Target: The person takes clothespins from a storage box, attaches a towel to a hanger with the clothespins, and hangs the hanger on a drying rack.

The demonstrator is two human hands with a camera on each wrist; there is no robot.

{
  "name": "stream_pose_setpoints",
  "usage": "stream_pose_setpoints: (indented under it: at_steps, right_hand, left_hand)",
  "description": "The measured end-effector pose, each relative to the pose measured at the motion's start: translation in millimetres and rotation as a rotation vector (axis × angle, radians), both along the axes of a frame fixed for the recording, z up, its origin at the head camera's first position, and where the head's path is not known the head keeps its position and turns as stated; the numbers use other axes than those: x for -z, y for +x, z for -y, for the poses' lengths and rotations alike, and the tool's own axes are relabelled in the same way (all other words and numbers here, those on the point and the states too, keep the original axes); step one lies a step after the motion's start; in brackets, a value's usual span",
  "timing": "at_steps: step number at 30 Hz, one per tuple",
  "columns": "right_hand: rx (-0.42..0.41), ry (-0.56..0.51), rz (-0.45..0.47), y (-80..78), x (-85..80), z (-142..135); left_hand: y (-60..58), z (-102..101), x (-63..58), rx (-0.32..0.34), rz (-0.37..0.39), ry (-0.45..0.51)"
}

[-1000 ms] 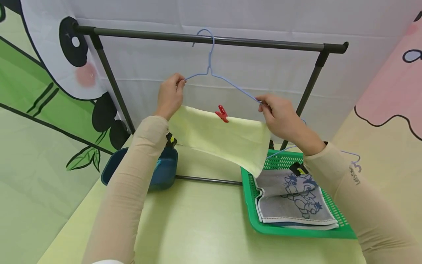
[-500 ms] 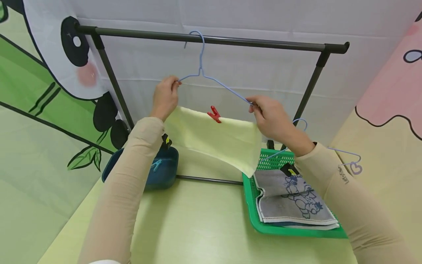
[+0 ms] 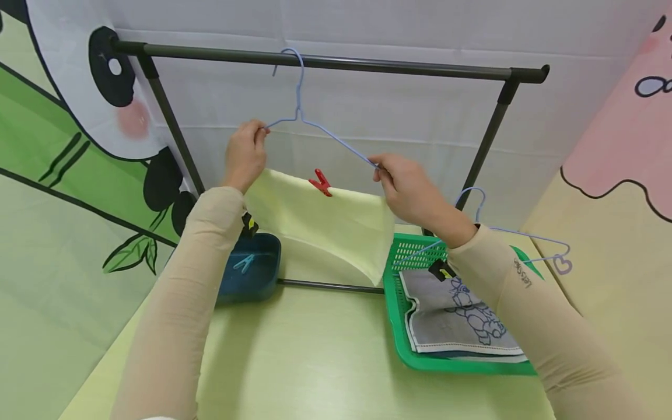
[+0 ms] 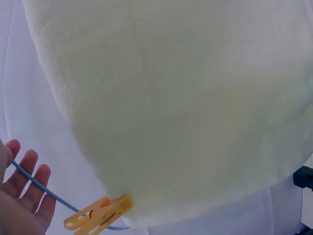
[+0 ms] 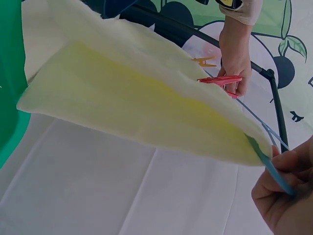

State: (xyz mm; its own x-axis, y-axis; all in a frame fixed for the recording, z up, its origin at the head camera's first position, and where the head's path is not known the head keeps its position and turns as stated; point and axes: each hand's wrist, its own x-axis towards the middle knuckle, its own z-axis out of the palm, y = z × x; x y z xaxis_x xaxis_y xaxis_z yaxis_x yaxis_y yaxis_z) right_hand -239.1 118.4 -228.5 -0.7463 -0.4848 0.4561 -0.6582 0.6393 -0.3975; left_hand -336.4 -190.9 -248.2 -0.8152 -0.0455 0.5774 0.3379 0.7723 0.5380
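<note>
A light blue hanger (image 3: 336, 138) has its hook over the dark rack's top bar (image 3: 394, 65). My left hand (image 3: 245, 154) grips the hanger's left shoulder, with its wire crossing the fingers in the left wrist view. On the right slope, my right hand (image 3: 412, 189) pinches the wire between thumb and fingers. A pale yellow towel (image 3: 325, 224) hangs from the hanger, its lower edge sagging toward the right. One red clothespin (image 3: 321, 184) clips the towel's top edge near the middle. An orange clothespin (image 4: 100, 214) sits near the left end, hidden by my hand in the head view.
A green basket (image 3: 401, 356) at right holds a folded grey printed towel (image 3: 441, 318). Another blue hanger (image 3: 546, 238) lies across it, partly behind my right arm. A dark blue bin (image 3: 257, 286) at left contains a light blue clothespin (image 3: 244, 263). The rack's lower bar (image 3: 331, 286) crosses behind.
Both hands have moved left together, and the hanger's hook has slid left along the bar. The towel and clothespins have shifted with it. Both grips look the same.
</note>
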Motion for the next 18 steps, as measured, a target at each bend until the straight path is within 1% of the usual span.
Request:
stream_pose_setpoints:
  at_steps: [6,12,18]
  right_hand:
    - [-0.014,0.007,-0.008,0.3,1.1,10.9]
    - [-0.03,0.012,-0.007,1.5,2.6,20.8]
    - [-0.048,0.0,0.01,1.9,1.8,31.4]
  left_hand:
    - [0.2,9.8,0.4,-0.007,-0.033,-0.016]
    - [0.3,17.6,-0.7,-0.041,-0.03,-0.026]
    - [2.1,25.0,-3.0,-0.064,-0.017,-0.008]
